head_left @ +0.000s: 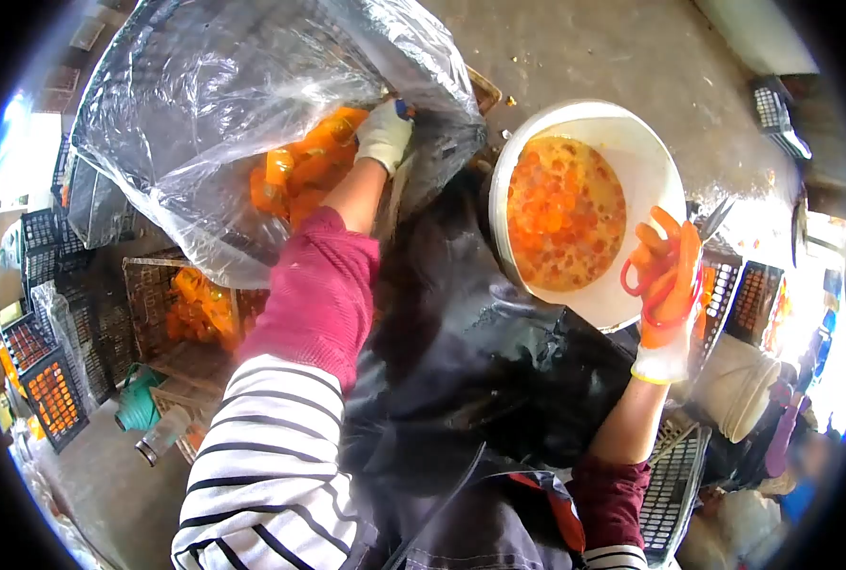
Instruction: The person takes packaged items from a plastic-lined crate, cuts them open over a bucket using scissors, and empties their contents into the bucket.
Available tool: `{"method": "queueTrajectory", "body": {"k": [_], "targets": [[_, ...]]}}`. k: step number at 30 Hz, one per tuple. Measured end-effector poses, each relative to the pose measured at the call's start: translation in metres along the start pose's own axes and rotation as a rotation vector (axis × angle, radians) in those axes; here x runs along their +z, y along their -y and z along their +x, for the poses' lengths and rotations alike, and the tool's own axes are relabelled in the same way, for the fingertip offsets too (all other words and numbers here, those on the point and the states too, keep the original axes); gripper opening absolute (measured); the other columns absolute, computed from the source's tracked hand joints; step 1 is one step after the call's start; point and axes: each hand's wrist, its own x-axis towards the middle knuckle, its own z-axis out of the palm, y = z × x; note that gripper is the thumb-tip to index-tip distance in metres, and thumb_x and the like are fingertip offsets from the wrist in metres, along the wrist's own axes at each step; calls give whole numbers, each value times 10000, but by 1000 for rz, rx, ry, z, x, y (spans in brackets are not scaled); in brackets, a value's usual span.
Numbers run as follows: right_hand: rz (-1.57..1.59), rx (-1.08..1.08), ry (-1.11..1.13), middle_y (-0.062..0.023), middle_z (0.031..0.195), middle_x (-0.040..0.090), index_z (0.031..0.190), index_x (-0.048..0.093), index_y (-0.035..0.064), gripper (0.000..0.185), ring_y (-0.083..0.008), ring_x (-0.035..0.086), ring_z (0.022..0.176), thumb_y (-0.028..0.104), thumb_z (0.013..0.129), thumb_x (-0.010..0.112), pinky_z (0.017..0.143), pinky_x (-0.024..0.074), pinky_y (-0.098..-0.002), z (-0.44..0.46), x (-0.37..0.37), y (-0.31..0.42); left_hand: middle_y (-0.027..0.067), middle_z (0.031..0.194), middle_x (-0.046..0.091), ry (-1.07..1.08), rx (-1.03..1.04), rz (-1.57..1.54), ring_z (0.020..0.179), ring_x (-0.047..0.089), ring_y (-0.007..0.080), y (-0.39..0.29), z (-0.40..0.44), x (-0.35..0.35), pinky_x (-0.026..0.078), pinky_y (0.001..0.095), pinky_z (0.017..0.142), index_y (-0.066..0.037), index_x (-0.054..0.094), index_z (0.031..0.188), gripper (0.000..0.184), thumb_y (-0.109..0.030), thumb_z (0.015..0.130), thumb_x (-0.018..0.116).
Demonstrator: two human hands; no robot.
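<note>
My left hand [385,135], in a whitish glove with blue at the fingers, reaches into a large clear plastic bag [223,85]. It is beside orange pieces [309,161] that look like cut fruit or vegetable. Its fingers are turned away and mostly hidden. An orange-and-white glove covers my right hand [668,285], which holds scissors [717,217] by their red handles, blades pointing up and away. Just left of that hand stands a white bucket [589,112], tilted towards me, with small orange chunks [565,214] in cloudy liquid.
A crate [147,309] with orange pieces sits at the left, near a green container [138,399] and a clear jar [163,435]. Black crates [54,394] stand further left. At right are more crates [755,302] and a pale bucket [734,385]. Black sheeting [470,351] covers my lap.
</note>
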Motion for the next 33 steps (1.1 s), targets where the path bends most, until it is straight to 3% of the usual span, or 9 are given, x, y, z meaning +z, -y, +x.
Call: {"method": "queueTrajectory", "body": {"k": [5, 7, 8, 20, 24, 25, 28, 31, 33], "targets": [[232, 92, 177, -135, 1091, 637, 1173, 567, -10, 456, -185, 607, 852, 389, 957, 528, 668, 474, -282, 13, -23, -10, 214, 807, 654, -157, -1, -84, 748, 630, 388, -10, -23, -30, 476, 473, 642, -103, 684, 850, 362, -422, 887, 518], [231, 32, 144, -165, 1061, 643, 1143, 578, -35, 444, -188, 592, 806, 367, 960, 529, 665, 469, -294, 10, -27, -15, 65, 626, 581, -209, 81, -786, 563, 497, 180, 36, 0, 1, 407, 391, 530, -49, 654, 760, 372, -336, 929, 487], [226, -29, 134, -171, 1059, 642, 1143, 578, -37, 441, -192, 587, 799, 361, 958, 533, 667, 466, -300, 8, -24, -15, 0, 612, 514, -222, 93, -533, 586, 425, 125, 57, 20, 1, 394, 358, 537, -36, 636, 739, 343, -289, 928, 503], [410, -6, 221, -102, 877, 617, 1062, 589, -22, 406, -152, 548, 679, 365, 954, 530, 598, 464, -267, -7, -29, -16, 60, 1030, 646, -228, 118, -1365, 894, 600, 164, 14, -121, -121, 492, 291, 770, -23, 625, 1130, 315, -262, 931, 572], [371, -68, 273, -148, 924, 636, 1099, 582, -21, 380, -175, 536, 728, 328, 962, 527, 645, 453, -281, 0, -38, -26, 84, 1121, 646, -364, 459, -827, 1018, 623, 177, -31, -159, -142, 497, 280, 864, -11, 598, 1169, 300, -218, 970, 511], [391, -89, 272, -151, 924, 635, 1108, 579, -20, 374, -177, 539, 734, 321, 963, 525, 643, 453, -280, -3, -36, -24, 99, 1146, 640, -170, 708, -686, 1015, 626, 199, -65, -172, -165, 495, 284, 891, 3, 573, 1193, 298, -185, 976, 495], [131, -399, 312, -103, 842, 643, 1179, 563, 14, 353, -177, 557, 581, 291, 973, 488, 538, 484, -301, -1, -36, -46, 98, 1147, 638, 266, 413, -1549, 1045, 612, 217, -131, -191, -143, 486, 311, 932, -6, 569, 1198, 300, -174, 951, 540], [504, -95, 464, -104, 1105, 589, 1268, 502, 31, 358, -183, 569, 946, 227, 970, 529, 835, 484, -295, -4, -37, -42, 83, 1134, 638, 855, 207, -1706, 1058, 599, 221, -175, -170, -101, 480, 324, 948, -24, 568, 1212, 310, -148, 928, 570], [630, 55, 507, -106, 1200, 567, 1304, 475, 42, 380, -181, 567, 1076, 205, 968, 545, 936, 484, -293, -12, -34, -38, 93, 1136, 637, 820, 306, -1581, 1051, 599, 224, -201, -173, -76, 482, 329, 954, -26, 555, 1232, 333, -119, 914, 584]]}}
